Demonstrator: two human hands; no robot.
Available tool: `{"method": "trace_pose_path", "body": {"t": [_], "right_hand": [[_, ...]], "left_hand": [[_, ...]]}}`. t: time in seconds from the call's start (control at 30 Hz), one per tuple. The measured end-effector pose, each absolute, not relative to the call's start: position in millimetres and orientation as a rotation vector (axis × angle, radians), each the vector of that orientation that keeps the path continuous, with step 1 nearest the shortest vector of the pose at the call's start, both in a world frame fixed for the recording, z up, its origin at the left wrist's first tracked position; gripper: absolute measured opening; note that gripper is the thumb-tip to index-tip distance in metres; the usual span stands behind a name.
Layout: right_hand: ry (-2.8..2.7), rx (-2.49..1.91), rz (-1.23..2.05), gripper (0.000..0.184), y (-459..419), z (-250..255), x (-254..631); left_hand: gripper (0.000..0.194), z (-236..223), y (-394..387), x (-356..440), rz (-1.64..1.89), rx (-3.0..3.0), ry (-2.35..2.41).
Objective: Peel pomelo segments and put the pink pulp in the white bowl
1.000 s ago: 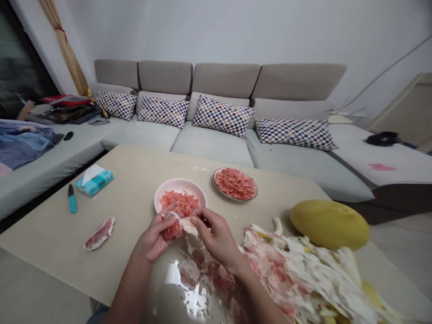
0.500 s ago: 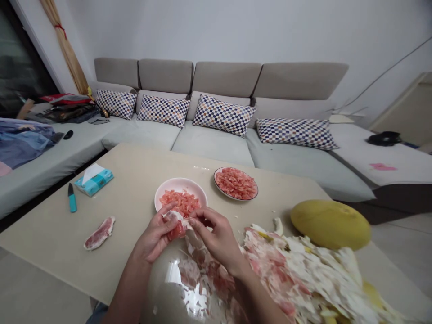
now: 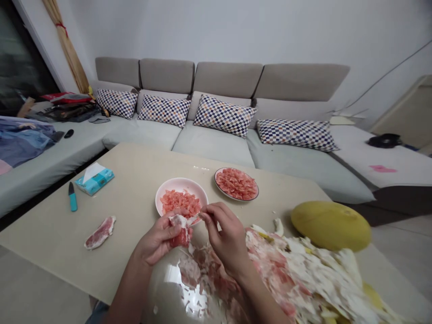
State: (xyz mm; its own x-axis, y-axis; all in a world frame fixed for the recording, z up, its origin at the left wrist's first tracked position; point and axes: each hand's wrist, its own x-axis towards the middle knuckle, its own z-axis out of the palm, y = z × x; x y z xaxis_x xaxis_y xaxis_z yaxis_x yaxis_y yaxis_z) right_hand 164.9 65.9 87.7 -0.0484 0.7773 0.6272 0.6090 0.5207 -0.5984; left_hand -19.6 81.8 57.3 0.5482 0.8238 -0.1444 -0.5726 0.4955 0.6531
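the left hand (image 3: 158, 238) pinches a fruit segment (image 3: 181, 237) just this side of the bowl (image 3: 182, 183); the right hand (image 3: 227, 236) has thumb and finger closed on its white skin (image 3: 192, 220). peeling, it seems; that calls for a gentle pull next.

The right hand (image 3: 227, 237) has pulled farther from the pink segment (image 3: 181, 237), a pale strip (image 3: 193, 220) between.

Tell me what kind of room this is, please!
It looks like a living room. There's a long sofa by the wall, checkered cushions lined up along it, and a big pale table in front.
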Motion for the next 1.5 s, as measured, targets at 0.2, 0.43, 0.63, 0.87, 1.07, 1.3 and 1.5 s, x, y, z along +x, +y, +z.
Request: {"method": "trace_pose_path", "body": {"t": [0.2, 0.43, 0.63, 0.87, 1.07, 1.3, 1.5], "right_hand": [[-1.691, -1.218, 0.039, 0.012, 67.8, 96.1, 177.0], [-1.813, -1.315, 0.034, 0.012, 51.6, 113.3, 224.2], [-2.272, -1.410, 0.138, 0.015, 31.0, 106.5, 241.4], [-2.247, -1.243, 0.301, 0.045, 36.0, 116.5, 178.3], [-2.250, -1.060, 0.186, 0.033, 57.3, 94.4, 153.7], [-1.823, -1.111, 0.527, 0.028, 74.6, 76.6, 162.5], [-1.586, -1.245, 0.796, 0.023, 86.5, 64.0, 157.9]], "left_hand": [[0.050, 55.3, 80.0, -25.6, 0.825, 0.632, 0.462], [0.054, 54.0, 83.0, -26.3, 0.894, 0.577, 0.463], [0.055, 51.4, 85.6, -20.3, 0.926, 0.534, 0.525], [0.032, 53.8, 84.5, -11.6, 0.940, 0.518, 0.581], [0.028, 50.1, 87.6, -7.4, 1.007, 0.520, 0.637], [0.041, 55.9, 88.3, -11.4, 1.033, 0.540, 0.531], [0.035, 52.1, 87.5, -5.3, 1.157, 0.749, 0.727]]}}
